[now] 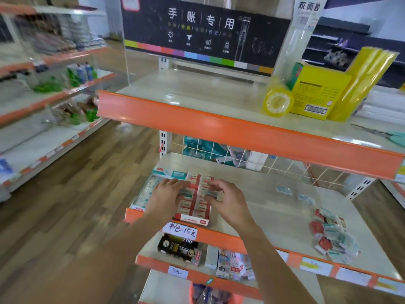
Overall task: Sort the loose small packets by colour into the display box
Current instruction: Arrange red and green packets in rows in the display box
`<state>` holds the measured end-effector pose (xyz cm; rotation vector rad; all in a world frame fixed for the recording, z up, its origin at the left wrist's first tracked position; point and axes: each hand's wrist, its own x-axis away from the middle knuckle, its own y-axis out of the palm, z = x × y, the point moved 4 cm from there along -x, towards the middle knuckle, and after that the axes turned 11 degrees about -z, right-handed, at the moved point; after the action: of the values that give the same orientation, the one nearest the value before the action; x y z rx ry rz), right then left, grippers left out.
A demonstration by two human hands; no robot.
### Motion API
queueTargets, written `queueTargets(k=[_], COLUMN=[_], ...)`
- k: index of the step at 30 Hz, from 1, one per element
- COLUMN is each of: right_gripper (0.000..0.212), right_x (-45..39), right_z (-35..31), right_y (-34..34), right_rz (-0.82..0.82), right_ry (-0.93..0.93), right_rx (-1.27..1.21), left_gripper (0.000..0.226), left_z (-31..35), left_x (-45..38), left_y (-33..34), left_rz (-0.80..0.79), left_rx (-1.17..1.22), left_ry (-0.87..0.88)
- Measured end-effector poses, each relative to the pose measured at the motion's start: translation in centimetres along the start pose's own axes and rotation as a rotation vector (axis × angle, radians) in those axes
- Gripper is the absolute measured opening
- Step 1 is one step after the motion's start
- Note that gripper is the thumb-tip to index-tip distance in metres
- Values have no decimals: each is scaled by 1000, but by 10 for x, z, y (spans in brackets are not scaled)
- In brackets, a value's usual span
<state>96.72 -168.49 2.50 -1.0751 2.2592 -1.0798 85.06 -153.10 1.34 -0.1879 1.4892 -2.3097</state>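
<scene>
Both bare forearms reach up from the bottom of the frame to the middle shelf, where my left hand [166, 197] lies flat with fingers spread over the rows and my right hand [228, 202] curls its fingertips against red-and-white packets [198, 208] already standing in the red-trimmed cardboard display box [192, 219]. Whether either hand actually pinches a packet I cannot tell; the fingers hide the contact. Teal-and-white packets [146, 191] fill the box's left side, red ones its right. Well apart to the right on the same pale shelf board [252, 194], a loose heap of red and teal small packets [333, 235] waits, with two stray pale blue packets [293, 194] lying between heap and box. The step in hand looks like squaring up the red rows: done well, I would press lightly, keep packets upright and edges flush, and close gaps so the next red ones slot in without tipping their neighbours.
</scene>
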Motion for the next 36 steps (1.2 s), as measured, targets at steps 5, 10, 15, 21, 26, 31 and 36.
queueTargets(k=[5, 10, 15, 21, 26, 31, 36], right_gripper=[36, 34, 30, 29, 28, 22, 19], right_x=[-14, -24, -26, -21, -23, -21, -20], right_z=[-26, -48, -61, -67, -66, -71, -71], right_y=[21, 49, 74, 88, 93, 99, 103], right_rz=[-58, -96, -138, -129, -145, -142, -133], right_ry=[-31, -66, -73, -68, -63, -108, -135], right_rx=[-17, -37, -52, 2, 37, 71, 79], left_gripper=[34, 32, 34, 32, 31, 41, 46], left_z=[-30, -61, -83, -94, -97, -95, -95], left_x=[12, 23, 32, 36, 37, 37, 36], left_y=[-14, -25, -31, -31, -35, -38, -38], left_rz=[5, -13, -28, -94, -128, -182, -221], left_rx=[2, 11, 23, 35, 14, -37, -52], left_ry=[-64, -84, -80, -51, -40, -5, -13])
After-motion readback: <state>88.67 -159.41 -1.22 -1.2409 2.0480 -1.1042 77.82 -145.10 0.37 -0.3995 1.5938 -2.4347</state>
